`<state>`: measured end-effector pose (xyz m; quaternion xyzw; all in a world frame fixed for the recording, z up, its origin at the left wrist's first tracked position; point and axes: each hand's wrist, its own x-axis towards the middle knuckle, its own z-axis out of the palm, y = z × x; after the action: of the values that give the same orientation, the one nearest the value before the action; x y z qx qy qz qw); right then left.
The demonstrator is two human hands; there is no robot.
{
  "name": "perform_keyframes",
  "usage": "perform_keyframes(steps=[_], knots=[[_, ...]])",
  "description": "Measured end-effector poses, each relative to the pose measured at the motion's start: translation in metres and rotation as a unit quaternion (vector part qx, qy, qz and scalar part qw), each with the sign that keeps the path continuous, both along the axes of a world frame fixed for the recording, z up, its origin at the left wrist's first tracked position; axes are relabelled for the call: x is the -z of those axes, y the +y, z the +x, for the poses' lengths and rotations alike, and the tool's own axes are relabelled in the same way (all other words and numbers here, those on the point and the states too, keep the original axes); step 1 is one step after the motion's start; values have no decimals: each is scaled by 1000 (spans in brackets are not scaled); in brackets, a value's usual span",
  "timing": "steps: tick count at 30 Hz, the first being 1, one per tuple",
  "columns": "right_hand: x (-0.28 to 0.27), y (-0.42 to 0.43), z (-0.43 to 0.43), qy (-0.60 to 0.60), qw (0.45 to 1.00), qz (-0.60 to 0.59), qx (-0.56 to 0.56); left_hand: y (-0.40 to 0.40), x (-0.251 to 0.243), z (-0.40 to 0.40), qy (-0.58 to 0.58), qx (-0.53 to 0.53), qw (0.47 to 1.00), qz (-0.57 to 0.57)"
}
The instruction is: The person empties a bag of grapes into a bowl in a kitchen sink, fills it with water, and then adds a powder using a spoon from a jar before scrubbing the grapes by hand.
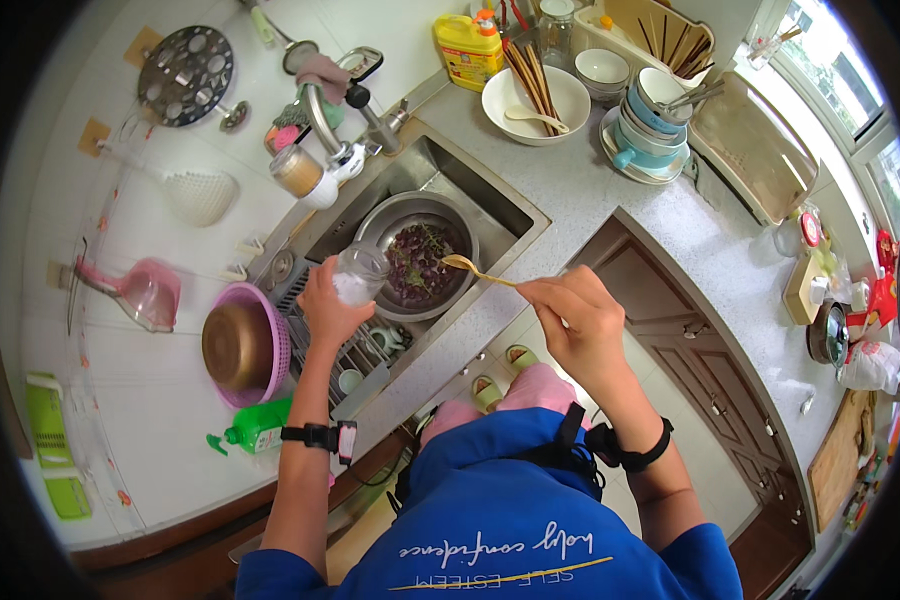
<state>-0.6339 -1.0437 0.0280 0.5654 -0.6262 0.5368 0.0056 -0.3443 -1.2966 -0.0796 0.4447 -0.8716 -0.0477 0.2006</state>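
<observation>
My left hand (330, 304) holds a clear glass jar (363, 271) with white powder or grains inside, tilted at the left rim of a metal basin. In my right hand (577, 311) is a gold-coloured spoon (461, 262), its bowl over the basin's right side; whether it carries anything is too small to tell. The round stainless-steel basin (461, 296) stands in the sink (487, 196). Dark purple pieces with green sprigs (420, 259) lie in the basin.
A faucet with a filter (307, 176) reaches over the sink from the left. Left of it a purple colander (281, 352) holds a brown bowl (236, 345), near a green pump bottle (259, 426). A white bowl with chopsticks (502, 97) and stacked dishes (649, 139) stand behind.
</observation>
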Motion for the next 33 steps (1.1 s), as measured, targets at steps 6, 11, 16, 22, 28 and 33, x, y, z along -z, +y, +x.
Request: perform_keyframes(steps=[6, 11, 16, 22, 28, 33], knots=[[23, 15, -28, -37, 996, 51, 57, -17, 20, -12, -154, -41, 984, 85], [35, 6, -39, -72, 994, 68, 52, -22, 33, -3, -173, -72, 974, 126], [42, -8, -46, -97, 992, 69, 39, -32, 37, -13, -211, -84, 964, 138], [52, -16, -61, -129, 987, 92, 41, -32, 41, -15, -127, -104, 979, 120], [52, -21, -65, -131, 984, 113, 40, -46, 50, -18, -108, -149, 973, 138], [55, -22, -66, -145, 981, 114, 54, -43, 52, 8, -110, -177, 969, 131]])
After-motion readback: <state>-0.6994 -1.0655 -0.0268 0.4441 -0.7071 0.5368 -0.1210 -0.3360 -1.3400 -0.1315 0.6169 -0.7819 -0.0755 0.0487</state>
